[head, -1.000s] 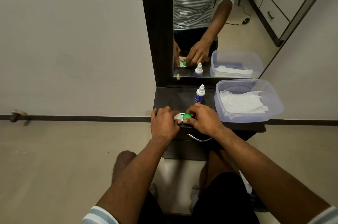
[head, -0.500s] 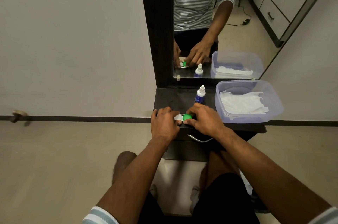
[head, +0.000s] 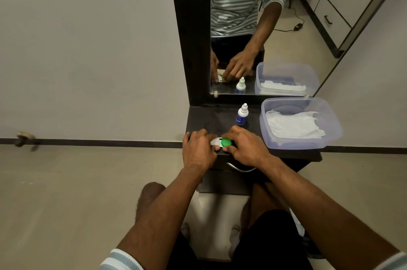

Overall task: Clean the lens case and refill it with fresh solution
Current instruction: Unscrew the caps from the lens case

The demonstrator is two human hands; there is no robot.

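A white lens case [head: 214, 142] with a green cap [head: 226, 142] lies near the front edge of the dark dresser top [head: 211, 120]. My left hand [head: 198, 150] grips the white left side of the case. The fingers and thumb of my right hand [head: 246, 148] curl round the green cap. A small solution bottle [head: 242, 115], blue with a white nozzle cap, stands upright just behind my right hand.
A clear plastic tub [head: 330, 128] holding white tissue [head: 295, 125] fills the right side of the top. A mirror [head: 264, 27] in a dark frame rises behind. A metal drawer handle [head: 240, 168] curves below the front edge. My knees are under the dresser.
Both hands stay on the case. My right fingers have shifted slightly round the green cap; nothing else has moved.
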